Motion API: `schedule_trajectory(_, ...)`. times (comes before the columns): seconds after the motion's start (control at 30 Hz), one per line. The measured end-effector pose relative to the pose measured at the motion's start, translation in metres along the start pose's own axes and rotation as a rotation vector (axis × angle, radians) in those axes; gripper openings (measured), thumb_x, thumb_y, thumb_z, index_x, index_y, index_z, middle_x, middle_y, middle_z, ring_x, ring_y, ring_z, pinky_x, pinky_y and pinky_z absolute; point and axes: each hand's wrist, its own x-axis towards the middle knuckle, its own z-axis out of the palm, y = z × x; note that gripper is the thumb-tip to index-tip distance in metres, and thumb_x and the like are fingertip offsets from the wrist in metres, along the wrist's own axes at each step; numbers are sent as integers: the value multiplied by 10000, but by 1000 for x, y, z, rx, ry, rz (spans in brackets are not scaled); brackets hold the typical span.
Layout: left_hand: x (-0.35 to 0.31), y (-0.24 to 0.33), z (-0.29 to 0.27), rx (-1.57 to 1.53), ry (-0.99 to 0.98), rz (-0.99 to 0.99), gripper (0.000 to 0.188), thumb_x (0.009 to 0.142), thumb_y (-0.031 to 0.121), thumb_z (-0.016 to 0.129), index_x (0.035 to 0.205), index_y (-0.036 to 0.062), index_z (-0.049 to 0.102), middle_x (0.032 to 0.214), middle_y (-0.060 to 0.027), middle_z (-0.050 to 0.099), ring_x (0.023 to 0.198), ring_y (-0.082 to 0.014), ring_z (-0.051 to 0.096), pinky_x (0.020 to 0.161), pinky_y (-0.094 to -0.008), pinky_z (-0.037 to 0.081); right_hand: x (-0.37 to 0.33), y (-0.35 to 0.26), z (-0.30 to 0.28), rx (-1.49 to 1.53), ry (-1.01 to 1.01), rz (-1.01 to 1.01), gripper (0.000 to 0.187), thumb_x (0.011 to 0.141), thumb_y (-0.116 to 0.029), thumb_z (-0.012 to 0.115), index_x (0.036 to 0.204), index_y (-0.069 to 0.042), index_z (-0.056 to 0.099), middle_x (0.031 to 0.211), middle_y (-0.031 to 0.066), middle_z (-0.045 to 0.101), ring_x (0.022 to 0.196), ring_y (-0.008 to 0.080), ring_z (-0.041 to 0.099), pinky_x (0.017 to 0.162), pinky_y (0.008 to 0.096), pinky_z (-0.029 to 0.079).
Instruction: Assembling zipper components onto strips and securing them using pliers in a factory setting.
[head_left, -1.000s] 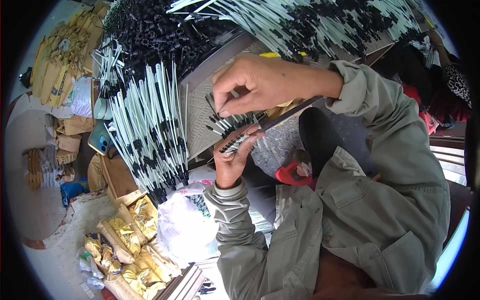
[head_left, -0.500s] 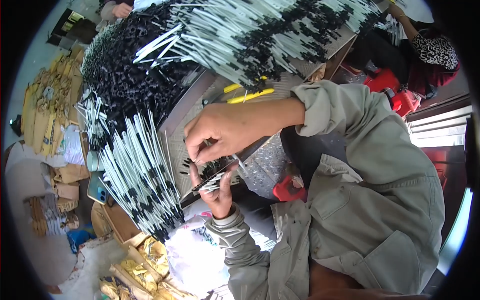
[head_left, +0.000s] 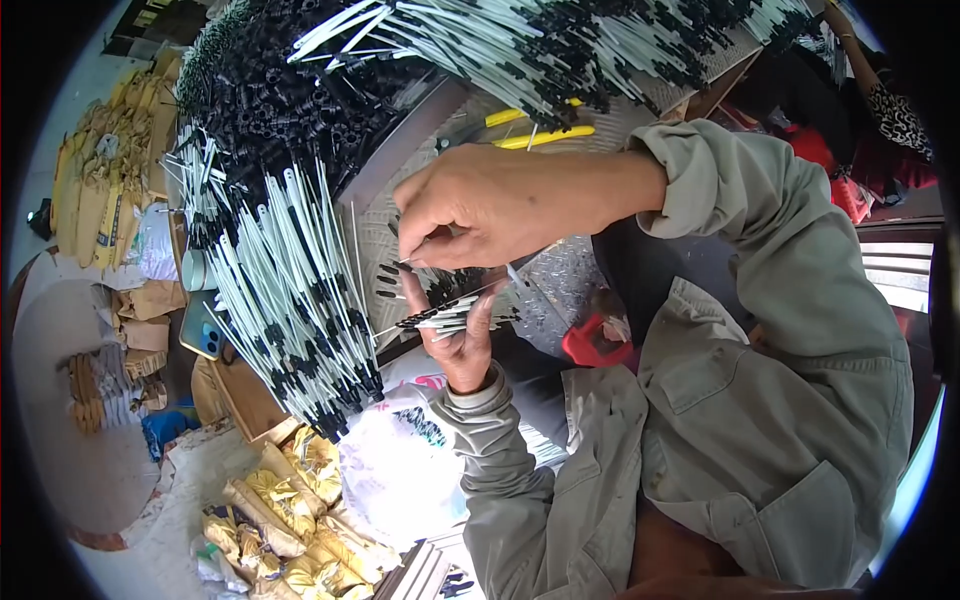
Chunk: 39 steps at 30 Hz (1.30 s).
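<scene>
My left hand (head_left: 462, 352) is turned palm up, its fingers closed around a small bundle of thin white sticks with black ends (head_left: 445, 318). Above it, my right hand (head_left: 485, 205) is curled in a pinch by the raised left fingertip; anything between its fingers is too small to make out. Behind both hands, partly hidden, several black-ended pieces (head_left: 435, 283) lie on the patterned worktop. Left of my hands stands a dense sheaf of white and black sticks (head_left: 290, 270).
Black parts (head_left: 285, 120) are heaped behind a metal edge. More white sticks (head_left: 480, 40) are piled at the back. A yellow-handled tool (head_left: 545, 137) lies beyond my right wrist. A phone (head_left: 203, 335), white plastic bag (head_left: 395, 460) and another person's patterned sleeve (head_left: 900, 118) are around.
The whole view has shifted, so the scene sits higher and farther right. My hands keep nearly the same pose, the right still pinched by the left fingertip.
</scene>
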Motion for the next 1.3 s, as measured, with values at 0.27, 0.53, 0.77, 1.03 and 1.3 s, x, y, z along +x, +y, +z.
schedule_trajectory(0.27,-6,-4,-8,-39,38,-75,774,760,-43,625,1357,-43,133,1321,-205,319,1055,-283,506,846,-351,488,4,3,3,-23,-4,-74,102,803,-83,547,757,7,562,693,97,475,616,262,523,532,347,387)
schedule_trajectory(0.53,-10,-10,-14,56,84,-71,718,744,-25,658,1332,-62,249,1285,-176,383,1054,-196,484,865,-273,414,1,1,4,-36,26,-132,104,815,-91,547,767,1,546,707,97,459,611,259,514,537,353,387)
schedule_trajectory(0.77,-8,-7,-13,142,16,-109,738,745,-20,659,1337,-76,223,1258,-169,410,1047,-182,481,871,-263,395,2,-9,-6,-116,-87,-143,146,808,-97,554,708,5,527,690,96,443,609,244,525,536,356,413)
schedule_trajectory(1.03,-7,-6,-14,174,1,-121,774,750,20,672,1349,-72,191,1265,-171,428,1068,-192,469,892,-272,378,5,-10,-6,-223,-103,-196,198,790,-95,578,656,17,486,688,94,438,587,238,519,525,350,412)
schedule_trajectory(1.3,-2,5,-4,439,-41,88,685,758,10,660,1317,-81,276,1311,-216,398,1133,-188,448,910,-261,360,0,-16,-5,-248,-59,-234,142,674,-46,622,651,27,503,697,100,457,607,251,539,509,340,425)
